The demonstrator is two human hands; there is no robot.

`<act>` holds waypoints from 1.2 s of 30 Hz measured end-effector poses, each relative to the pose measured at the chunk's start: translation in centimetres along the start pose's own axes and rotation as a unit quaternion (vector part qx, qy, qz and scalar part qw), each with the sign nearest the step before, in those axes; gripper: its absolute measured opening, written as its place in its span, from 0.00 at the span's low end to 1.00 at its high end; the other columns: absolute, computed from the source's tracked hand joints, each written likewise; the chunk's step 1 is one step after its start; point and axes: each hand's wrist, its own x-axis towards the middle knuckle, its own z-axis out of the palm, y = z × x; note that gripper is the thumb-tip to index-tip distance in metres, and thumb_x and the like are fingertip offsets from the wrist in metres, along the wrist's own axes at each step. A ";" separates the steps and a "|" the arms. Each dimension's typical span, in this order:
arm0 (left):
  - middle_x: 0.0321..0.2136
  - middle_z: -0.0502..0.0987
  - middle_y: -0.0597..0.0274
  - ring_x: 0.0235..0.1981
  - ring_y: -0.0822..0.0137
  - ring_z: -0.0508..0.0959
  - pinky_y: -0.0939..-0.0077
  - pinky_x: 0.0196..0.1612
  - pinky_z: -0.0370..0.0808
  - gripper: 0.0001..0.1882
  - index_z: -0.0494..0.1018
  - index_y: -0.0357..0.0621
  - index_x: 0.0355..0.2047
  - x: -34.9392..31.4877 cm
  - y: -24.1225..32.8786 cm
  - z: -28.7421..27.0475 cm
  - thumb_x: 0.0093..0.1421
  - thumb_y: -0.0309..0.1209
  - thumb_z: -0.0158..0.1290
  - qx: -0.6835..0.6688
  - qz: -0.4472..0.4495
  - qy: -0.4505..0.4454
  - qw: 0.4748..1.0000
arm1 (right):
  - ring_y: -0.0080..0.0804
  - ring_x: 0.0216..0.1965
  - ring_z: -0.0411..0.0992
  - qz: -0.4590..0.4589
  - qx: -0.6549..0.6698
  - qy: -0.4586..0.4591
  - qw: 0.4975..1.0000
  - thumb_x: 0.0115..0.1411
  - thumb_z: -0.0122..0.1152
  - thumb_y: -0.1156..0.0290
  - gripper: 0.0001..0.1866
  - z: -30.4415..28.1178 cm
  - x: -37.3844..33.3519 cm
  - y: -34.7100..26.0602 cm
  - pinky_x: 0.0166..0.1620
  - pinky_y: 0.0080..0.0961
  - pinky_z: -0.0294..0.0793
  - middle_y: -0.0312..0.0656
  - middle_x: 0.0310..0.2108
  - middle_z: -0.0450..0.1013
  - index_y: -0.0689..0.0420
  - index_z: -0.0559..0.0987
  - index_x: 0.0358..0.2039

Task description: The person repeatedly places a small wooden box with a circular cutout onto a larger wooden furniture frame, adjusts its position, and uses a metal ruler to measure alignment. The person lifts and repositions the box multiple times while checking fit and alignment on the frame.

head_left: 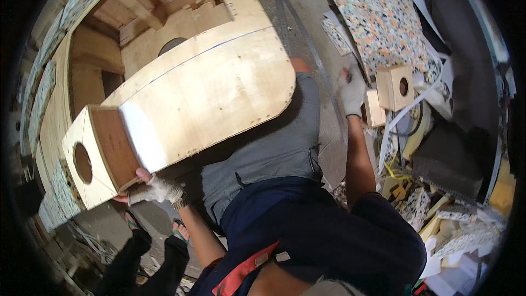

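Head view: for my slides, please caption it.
Gloved left hand gripping a holed wooden box next to a plywood panel; right hand near another holed box.

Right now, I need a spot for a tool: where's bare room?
Plywood panel, between white patch and rounded corner; narrow floor, between dark strip and speckled sheet. Crowded: scrap heap and wooden boxes beside the right hand.

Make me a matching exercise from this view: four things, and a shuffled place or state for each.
1. Left hand's pale-gloved grip
2. Right hand's pale-gloved grip
3. Multicoloured speckled foam sheet
4. Large rounded plywood panel

A. Crossed by a blue line
B. Holding a brown-sided wooden box with a round hole
C. Beside small pale wooden boxes
D. Lying at the picture's upper right

Pairs: 1-B, 2-C, 3-D, 4-A
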 end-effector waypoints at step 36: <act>0.73 0.56 0.39 0.64 0.46 0.71 0.48 0.64 0.78 0.60 0.39 0.54 0.82 -0.4 -2.8 -0.7 0.64 0.48 0.70 0.023 -0.019 0.015 0.999 | 0.66 0.53 0.79 0.216 -0.188 -0.190 0.939 0.67 0.64 0.49 0.31 9.2 -11.6 21.0 0.55 0.54 0.76 0.70 0.48 0.79 0.68 0.81 0.54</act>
